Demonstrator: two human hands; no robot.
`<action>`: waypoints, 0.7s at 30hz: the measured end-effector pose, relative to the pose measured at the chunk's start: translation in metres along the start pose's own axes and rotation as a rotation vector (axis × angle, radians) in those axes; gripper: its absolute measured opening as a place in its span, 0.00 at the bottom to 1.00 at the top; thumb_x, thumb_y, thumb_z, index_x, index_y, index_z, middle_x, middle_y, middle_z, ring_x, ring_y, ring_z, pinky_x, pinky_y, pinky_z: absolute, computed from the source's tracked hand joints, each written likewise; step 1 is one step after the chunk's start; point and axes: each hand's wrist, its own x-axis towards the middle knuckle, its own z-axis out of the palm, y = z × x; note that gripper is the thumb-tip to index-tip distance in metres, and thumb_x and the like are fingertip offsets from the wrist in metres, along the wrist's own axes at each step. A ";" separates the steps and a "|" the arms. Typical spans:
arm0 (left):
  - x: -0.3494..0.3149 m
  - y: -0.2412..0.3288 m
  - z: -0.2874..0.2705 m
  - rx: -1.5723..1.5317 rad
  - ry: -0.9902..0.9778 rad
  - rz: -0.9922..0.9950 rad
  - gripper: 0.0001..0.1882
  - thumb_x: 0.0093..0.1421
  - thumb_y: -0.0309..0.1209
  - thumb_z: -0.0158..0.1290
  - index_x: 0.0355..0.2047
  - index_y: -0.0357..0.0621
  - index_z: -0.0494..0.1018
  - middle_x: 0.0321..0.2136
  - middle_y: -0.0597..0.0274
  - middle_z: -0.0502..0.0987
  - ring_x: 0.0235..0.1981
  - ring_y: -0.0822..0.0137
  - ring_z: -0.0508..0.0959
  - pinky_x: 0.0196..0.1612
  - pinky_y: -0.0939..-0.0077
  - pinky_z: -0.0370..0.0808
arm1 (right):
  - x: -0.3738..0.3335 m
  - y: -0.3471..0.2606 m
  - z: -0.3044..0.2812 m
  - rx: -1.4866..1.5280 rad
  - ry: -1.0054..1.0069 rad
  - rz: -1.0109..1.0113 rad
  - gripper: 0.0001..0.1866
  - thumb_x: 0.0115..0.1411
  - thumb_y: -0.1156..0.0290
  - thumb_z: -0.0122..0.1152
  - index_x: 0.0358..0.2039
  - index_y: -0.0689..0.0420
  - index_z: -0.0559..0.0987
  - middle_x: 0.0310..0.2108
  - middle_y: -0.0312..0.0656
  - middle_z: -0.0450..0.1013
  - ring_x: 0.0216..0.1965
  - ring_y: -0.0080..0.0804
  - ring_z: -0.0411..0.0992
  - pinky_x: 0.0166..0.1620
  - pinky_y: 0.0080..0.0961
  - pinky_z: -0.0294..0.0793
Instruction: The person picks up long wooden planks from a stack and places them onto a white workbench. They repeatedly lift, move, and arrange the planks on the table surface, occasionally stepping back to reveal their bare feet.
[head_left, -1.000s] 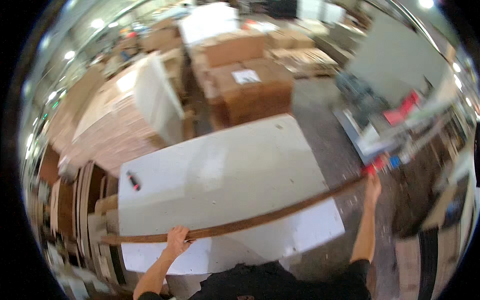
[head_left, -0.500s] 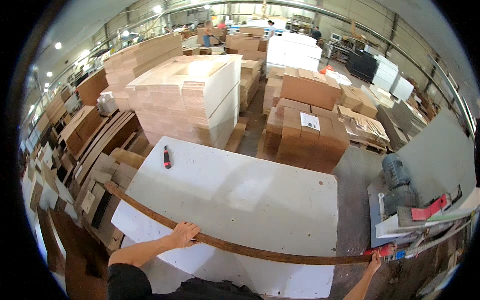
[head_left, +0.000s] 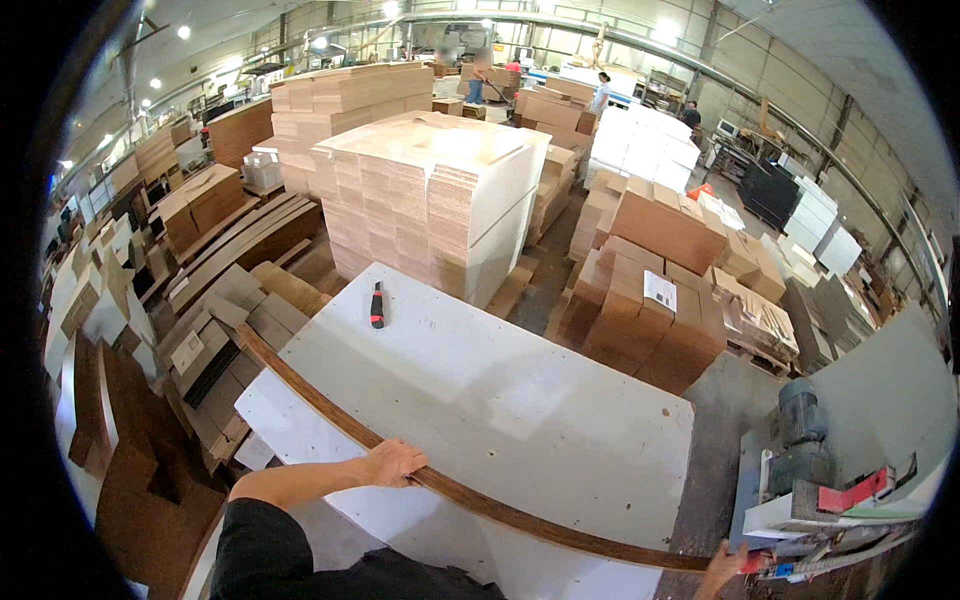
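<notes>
A long, narrow dark brown wooden strip [head_left: 545,533] lies across the near part of a white board tabletop [head_left: 560,430], its far-left end reaching past the table's edge. My left hand [head_left: 395,462] is closed over the strip near its middle. At the strip's right end, my right hand [head_left: 720,572] is closed around it; some of its fingers are hidden. Just beyond that hand is a red tool [head_left: 757,563] with a blue fitting and a hose. A black and red utility knife [head_left: 377,306] lies at the table's far left corner.
A machine with a grey motor [head_left: 801,412] and red bracket [head_left: 853,492] stands to the right. Beyond the table rise a tall stack of pale panels [head_left: 400,210] and brown boxes [head_left: 640,310]. Board offcuts [head_left: 215,350] are piled on the left. Several people are far back.
The view has turned left, so the scene sits further right. Both hands stay on the strip, and the right hand shows lower in the picture, closer to the red tool.
</notes>
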 end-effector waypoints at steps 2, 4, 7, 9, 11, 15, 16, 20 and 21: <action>-0.015 0.004 -0.002 -0.020 0.005 -0.040 0.24 0.54 0.50 0.65 0.36 0.47 0.69 0.31 0.58 0.76 0.36 0.53 0.79 0.39 0.56 0.73 | -0.024 -0.130 -0.047 0.275 -0.280 -0.067 0.29 0.55 0.69 0.71 0.56 0.65 0.76 0.53 0.55 0.75 0.55 0.51 0.73 0.59 0.45 0.70; 0.000 0.004 0.002 -0.033 0.044 -0.003 0.24 0.54 0.50 0.65 0.36 0.47 0.70 0.31 0.58 0.76 0.36 0.53 0.79 0.40 0.56 0.73 | -0.058 -0.190 -0.073 0.345 -0.449 -0.223 0.33 0.54 0.63 0.73 0.58 0.61 0.76 0.58 0.52 0.73 0.60 0.53 0.68 0.65 0.47 0.63; -0.002 0.002 0.004 -0.033 0.041 -0.004 0.23 0.53 0.50 0.65 0.36 0.46 0.71 0.32 0.58 0.76 0.37 0.53 0.79 0.40 0.56 0.73 | -0.097 -0.266 -0.098 0.418 -0.588 -0.684 0.29 0.57 0.55 0.71 0.54 0.59 0.78 0.52 0.53 0.74 0.55 0.54 0.72 0.61 0.48 0.66; -0.005 0.002 0.001 -0.047 0.023 -0.007 0.23 0.54 0.48 0.65 0.36 0.45 0.71 0.32 0.58 0.76 0.38 0.53 0.79 0.42 0.57 0.72 | -0.123 -0.292 -0.095 0.436 -0.546 -0.765 0.25 0.59 0.52 0.68 0.48 0.58 0.80 0.43 0.49 0.79 0.47 0.51 0.76 0.53 0.47 0.71; -0.009 0.002 -0.007 -0.079 0.008 -0.011 0.22 0.55 0.46 0.64 0.37 0.44 0.69 0.33 0.57 0.76 0.40 0.53 0.79 0.45 0.57 0.71 | -0.141 -0.308 -0.087 0.497 -0.588 -0.677 0.22 0.62 0.50 0.64 0.43 0.57 0.82 0.36 0.47 0.81 0.41 0.50 0.78 0.47 0.46 0.74; -0.001 0.000 -0.007 -0.054 0.119 0.054 0.22 0.56 0.47 0.64 0.37 0.44 0.70 0.34 0.57 0.76 0.40 0.52 0.78 0.43 0.56 0.71 | -0.156 -0.305 -0.066 0.204 -0.556 -0.440 0.15 0.63 0.56 0.59 0.30 0.53 0.82 0.25 0.45 0.78 0.30 0.51 0.76 0.36 0.47 0.73; 0.005 0.005 -0.014 -0.058 0.198 0.094 0.22 0.55 0.47 0.64 0.37 0.44 0.70 0.34 0.57 0.76 0.40 0.52 0.78 0.42 0.55 0.71 | -0.156 -0.300 -0.062 0.186 -0.486 -0.454 0.15 0.63 0.56 0.59 0.28 0.52 0.82 0.24 0.46 0.77 0.30 0.52 0.75 0.34 0.47 0.73; 0.002 0.001 -0.003 -0.039 0.024 -0.021 0.23 0.50 0.45 0.68 0.35 0.44 0.71 0.33 0.56 0.77 0.37 0.50 0.78 0.39 0.53 0.71 | -0.160 -0.310 -0.057 0.139 -0.564 -0.409 0.15 0.62 0.55 0.55 0.24 0.49 0.79 0.24 0.44 0.76 0.28 0.52 0.75 0.32 0.48 0.72; -0.004 -0.006 0.003 -0.021 0.043 -0.042 0.24 0.47 0.44 0.70 0.34 0.44 0.71 0.32 0.55 0.77 0.36 0.49 0.78 0.39 0.53 0.70 | -0.157 -0.323 -0.060 0.100 -0.633 -0.378 0.15 0.62 0.55 0.54 0.24 0.49 0.79 0.24 0.44 0.77 0.29 0.52 0.75 0.31 0.50 0.72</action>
